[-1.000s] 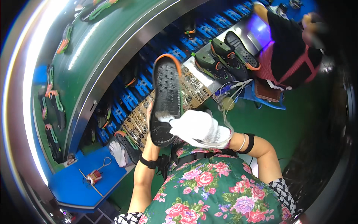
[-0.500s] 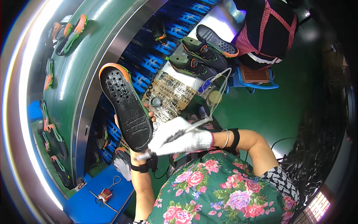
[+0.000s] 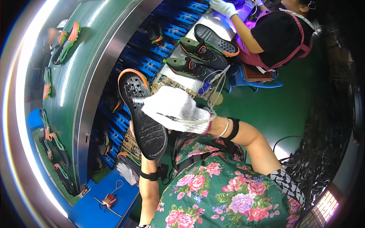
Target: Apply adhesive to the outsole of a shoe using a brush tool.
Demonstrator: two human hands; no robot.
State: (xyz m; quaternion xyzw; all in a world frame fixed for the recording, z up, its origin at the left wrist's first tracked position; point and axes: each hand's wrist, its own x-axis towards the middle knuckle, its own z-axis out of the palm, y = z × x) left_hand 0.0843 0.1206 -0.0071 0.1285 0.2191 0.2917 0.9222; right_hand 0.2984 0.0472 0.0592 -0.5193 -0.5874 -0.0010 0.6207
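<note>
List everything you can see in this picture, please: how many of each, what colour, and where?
Shoe sole: one, black with orange rim, held up at centre, tread facing the camera.
Tool with hose: one, pale, in the gloved hand, tip at the sole.
Finished shoes: two, olive and black with orange trim, on the bench beyond.
Loose sole: one, black and orange, beside those shoes.
Blue trays: a row, along the conveyor.
Green conveyor: one, curved, left side, carrying several shoe parts.
Co-worker: one, dark top, checked apron, white glove, upper right.
Small red tool: one, on the blue table, lower left.
Left hand: bare, mostly hidden behind the sole.
Right hand: white glove, gripping the tool.
</note>
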